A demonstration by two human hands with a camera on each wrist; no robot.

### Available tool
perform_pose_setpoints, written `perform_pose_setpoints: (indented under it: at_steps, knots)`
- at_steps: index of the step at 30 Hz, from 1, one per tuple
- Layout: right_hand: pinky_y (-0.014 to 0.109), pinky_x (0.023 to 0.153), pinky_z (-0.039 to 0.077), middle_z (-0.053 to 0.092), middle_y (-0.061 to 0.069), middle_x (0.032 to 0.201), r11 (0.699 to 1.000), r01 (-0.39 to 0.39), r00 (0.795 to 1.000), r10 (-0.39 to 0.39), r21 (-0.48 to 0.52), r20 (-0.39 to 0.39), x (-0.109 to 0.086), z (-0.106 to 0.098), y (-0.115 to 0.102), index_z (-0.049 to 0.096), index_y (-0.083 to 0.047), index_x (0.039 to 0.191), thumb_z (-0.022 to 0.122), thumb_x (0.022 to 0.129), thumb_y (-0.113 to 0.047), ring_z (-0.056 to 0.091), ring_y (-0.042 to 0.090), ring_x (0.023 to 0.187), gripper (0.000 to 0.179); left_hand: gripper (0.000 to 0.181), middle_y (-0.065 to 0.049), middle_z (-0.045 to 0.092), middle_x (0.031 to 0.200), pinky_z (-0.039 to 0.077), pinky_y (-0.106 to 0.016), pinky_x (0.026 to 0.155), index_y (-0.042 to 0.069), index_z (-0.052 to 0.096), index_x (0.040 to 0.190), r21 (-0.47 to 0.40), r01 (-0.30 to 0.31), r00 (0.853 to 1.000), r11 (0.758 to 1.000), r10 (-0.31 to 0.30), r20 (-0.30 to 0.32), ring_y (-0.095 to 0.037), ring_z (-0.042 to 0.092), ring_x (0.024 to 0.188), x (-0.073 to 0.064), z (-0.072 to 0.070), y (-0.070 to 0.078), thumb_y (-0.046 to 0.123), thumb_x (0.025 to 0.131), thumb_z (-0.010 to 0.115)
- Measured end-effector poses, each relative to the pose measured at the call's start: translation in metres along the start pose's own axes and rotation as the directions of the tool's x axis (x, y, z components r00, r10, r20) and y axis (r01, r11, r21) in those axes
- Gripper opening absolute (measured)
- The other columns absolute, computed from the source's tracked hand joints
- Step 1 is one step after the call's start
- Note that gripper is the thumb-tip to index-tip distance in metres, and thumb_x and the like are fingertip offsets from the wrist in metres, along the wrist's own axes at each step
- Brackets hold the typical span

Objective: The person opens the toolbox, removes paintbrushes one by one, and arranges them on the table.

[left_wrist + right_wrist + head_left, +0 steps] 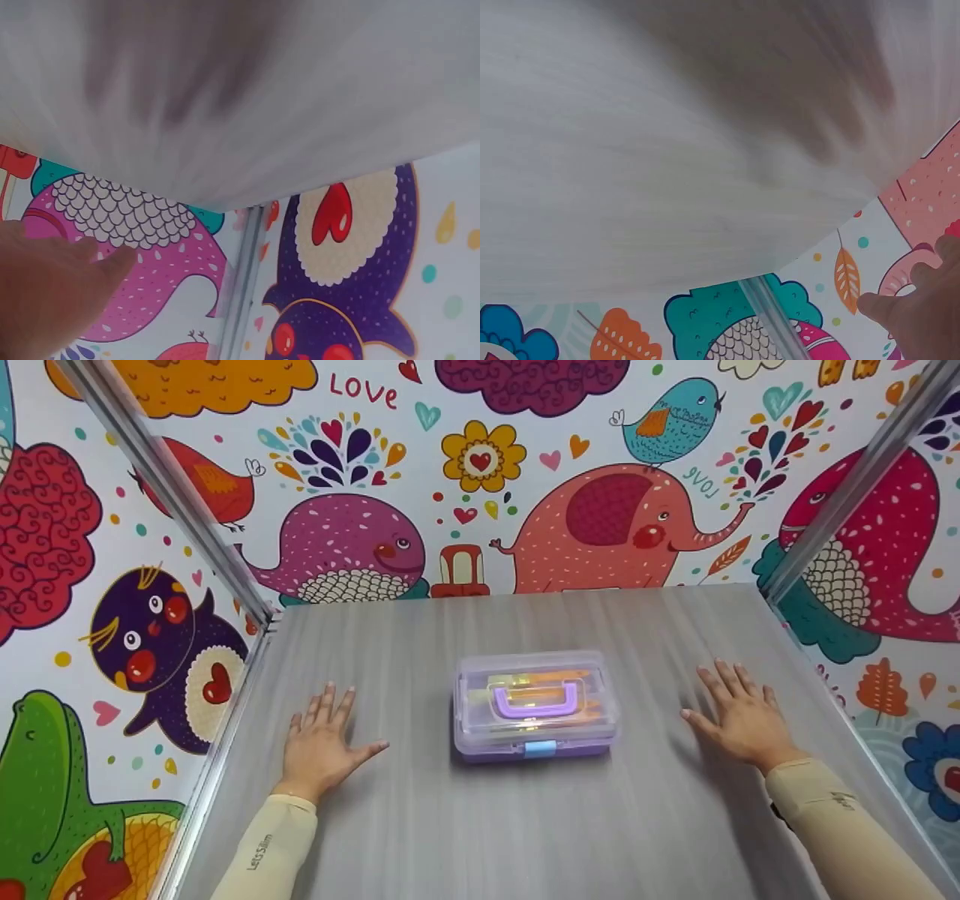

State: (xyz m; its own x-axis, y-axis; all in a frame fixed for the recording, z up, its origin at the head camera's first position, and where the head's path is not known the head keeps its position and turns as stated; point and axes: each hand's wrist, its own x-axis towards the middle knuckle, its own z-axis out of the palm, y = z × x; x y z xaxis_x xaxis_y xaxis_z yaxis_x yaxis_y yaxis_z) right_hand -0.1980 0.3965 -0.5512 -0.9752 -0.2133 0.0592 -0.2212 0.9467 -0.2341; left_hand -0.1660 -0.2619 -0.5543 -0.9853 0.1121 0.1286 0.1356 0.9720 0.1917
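A box with a clear lid and purple base [536, 705] lies in the middle of the table in the head view. Its lid is down, with a purple handle [536, 711] folded flat on top and a light blue latch [541, 748] at the front. Orange and yellow items show through the lid. To the left of the box is my left hand [319, 750], palm down, fingers spread, holding nothing. On the other side my right hand [742, 727] is likewise spread and apart from the box. The wrist views show each hand partly, at the frame's edge.
The grey wood-grain table [480, 825] is bordered by metal rails [217, 780] at the sides. Walls printed with cartoon animals stand behind and beside it, with upright metal posts [825, 487] at the back corners.
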Motion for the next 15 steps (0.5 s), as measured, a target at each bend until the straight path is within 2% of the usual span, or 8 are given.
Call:
perform_pose_setpoints:
  at_steps: [7, 15]
  knots:
    - [0.07, 0.109, -0.007, 0.016, 0.019, 0.163, 0.998, 0.06, 0.998, -0.06, -0.01, -0.021, 0.002, 0.004, -0.017, 0.023, -0.021, 0.16, 0.053, 0.093, -0.063, 0.007, 0.044, 0.148, 0.085, 0.113, -0.019, 0.019, 0.163, 0.017, -0.063, 0.115, 0.014, 0.029, 0.158, -0.019, -0.066, 0.998, 0.998, 0.066, -0.004, -0.04, 0.02, 0.147, 0.006, 0.002, 0.029, 0.086, 0.075, 0.052]
    - [0.069, 0.111, -0.005, 0.017, 0.015, 0.164, 0.994, 0.105, 0.994, -0.105, -0.005, -0.002, 0.004, 0.004, -0.038, 0.024, -0.024, 0.16, 0.055, 0.091, -0.065, 0.008, 0.042, 0.149, 0.087, 0.111, -0.016, 0.017, 0.164, 0.017, -0.059, 0.116, 0.016, 0.024, 0.16, -0.04, -0.136, 0.991, 0.99, 0.136, 0.014, -0.037, 0.019, 0.148, 0.012, 0.008, 0.067, 0.082, 0.076, 0.056]
